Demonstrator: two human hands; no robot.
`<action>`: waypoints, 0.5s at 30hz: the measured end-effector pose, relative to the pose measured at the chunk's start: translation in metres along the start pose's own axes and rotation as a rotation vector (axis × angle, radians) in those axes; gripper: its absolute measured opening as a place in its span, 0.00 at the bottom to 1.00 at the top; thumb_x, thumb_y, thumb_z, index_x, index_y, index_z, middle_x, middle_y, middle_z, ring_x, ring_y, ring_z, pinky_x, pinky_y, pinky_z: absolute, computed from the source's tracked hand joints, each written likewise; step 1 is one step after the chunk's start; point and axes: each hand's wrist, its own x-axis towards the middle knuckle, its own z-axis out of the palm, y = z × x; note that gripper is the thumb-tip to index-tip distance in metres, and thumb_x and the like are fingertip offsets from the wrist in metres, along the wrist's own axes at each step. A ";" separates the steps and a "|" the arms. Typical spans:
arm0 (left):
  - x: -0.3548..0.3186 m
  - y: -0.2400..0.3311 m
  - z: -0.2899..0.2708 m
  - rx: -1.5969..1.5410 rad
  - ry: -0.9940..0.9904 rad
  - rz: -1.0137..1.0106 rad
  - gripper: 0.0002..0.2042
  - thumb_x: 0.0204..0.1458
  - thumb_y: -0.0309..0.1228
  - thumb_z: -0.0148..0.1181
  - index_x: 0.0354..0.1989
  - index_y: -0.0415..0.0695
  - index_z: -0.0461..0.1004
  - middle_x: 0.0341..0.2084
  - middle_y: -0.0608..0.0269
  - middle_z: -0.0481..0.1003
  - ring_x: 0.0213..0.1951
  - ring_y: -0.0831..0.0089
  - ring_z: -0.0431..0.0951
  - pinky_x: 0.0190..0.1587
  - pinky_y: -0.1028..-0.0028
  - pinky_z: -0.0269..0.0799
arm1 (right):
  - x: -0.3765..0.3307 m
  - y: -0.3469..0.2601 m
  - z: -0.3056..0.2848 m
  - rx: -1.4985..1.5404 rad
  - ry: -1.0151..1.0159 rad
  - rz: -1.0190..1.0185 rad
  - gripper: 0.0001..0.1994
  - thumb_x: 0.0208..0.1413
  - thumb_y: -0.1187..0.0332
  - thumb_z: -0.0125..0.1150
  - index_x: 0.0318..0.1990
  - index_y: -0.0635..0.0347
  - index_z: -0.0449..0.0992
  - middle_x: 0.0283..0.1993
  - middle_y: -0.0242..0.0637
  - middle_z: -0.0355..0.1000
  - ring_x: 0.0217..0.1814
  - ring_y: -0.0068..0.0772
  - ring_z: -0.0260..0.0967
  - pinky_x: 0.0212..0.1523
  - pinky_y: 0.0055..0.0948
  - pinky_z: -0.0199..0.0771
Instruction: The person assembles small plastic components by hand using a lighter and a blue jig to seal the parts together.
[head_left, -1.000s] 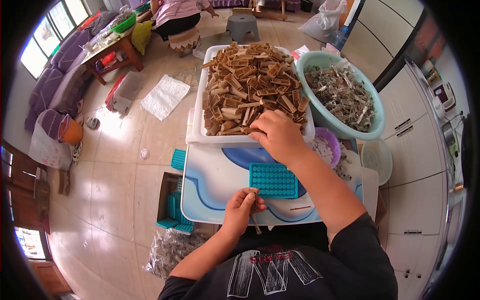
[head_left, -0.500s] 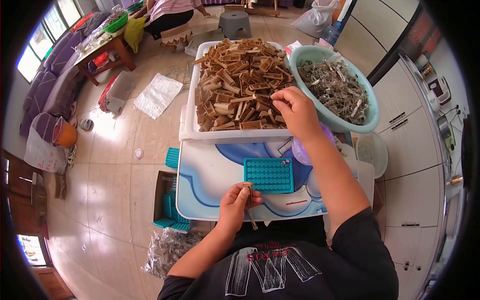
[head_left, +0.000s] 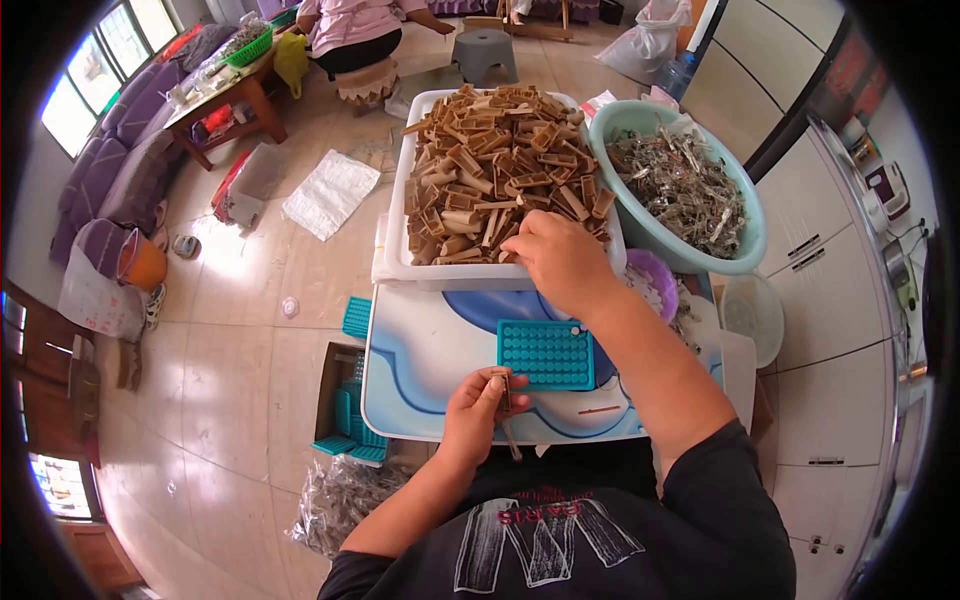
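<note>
Between the thumb and fingers of my left hand (head_left: 470, 408) is a small hollow brown plastic part (head_left: 502, 388), with a thin strand hanging below it. My left hand is closed on it at the table's near edge. My right hand (head_left: 562, 258) is over the near edge of a white bin (head_left: 450, 278), its fingers bent together; whatever they hold is hidden. Heaped in the bin are many brown plastic parts (head_left: 490, 165), trough-shaped and rounded. On the table (head_left: 425, 345), just beyond my left hand, lies a teal tray (head_left: 547, 355) with rows of round cups.
Right of the bin stands a pale green basin (head_left: 752, 262) of clear plastic pieces, with a purple bowl (head_left: 668, 272) near it. Left of the table are a box (head_left: 327, 390) of teal trays and a clear bag (head_left: 345, 505). A person (head_left: 355, 30) sits beyond, by a grey stool (head_left: 484, 55).
My right hand has come nearer and left, from over the heap to the bin's near edge. My left hand keeps hold of the brown plastic part. The whole view has shifted slightly.
</note>
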 end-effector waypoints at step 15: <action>-0.009 0.010 0.018 -0.107 -0.177 -0.023 0.14 0.60 0.35 0.45 0.47 0.38 0.67 0.36 0.61 0.74 0.37 0.71 0.77 0.43 0.69 0.74 | -0.130 -0.062 -0.008 0.368 0.057 0.086 0.16 0.43 0.79 0.59 0.44 0.61 0.74 0.50 0.43 0.69 0.44 0.41 0.72 0.41 0.31 0.74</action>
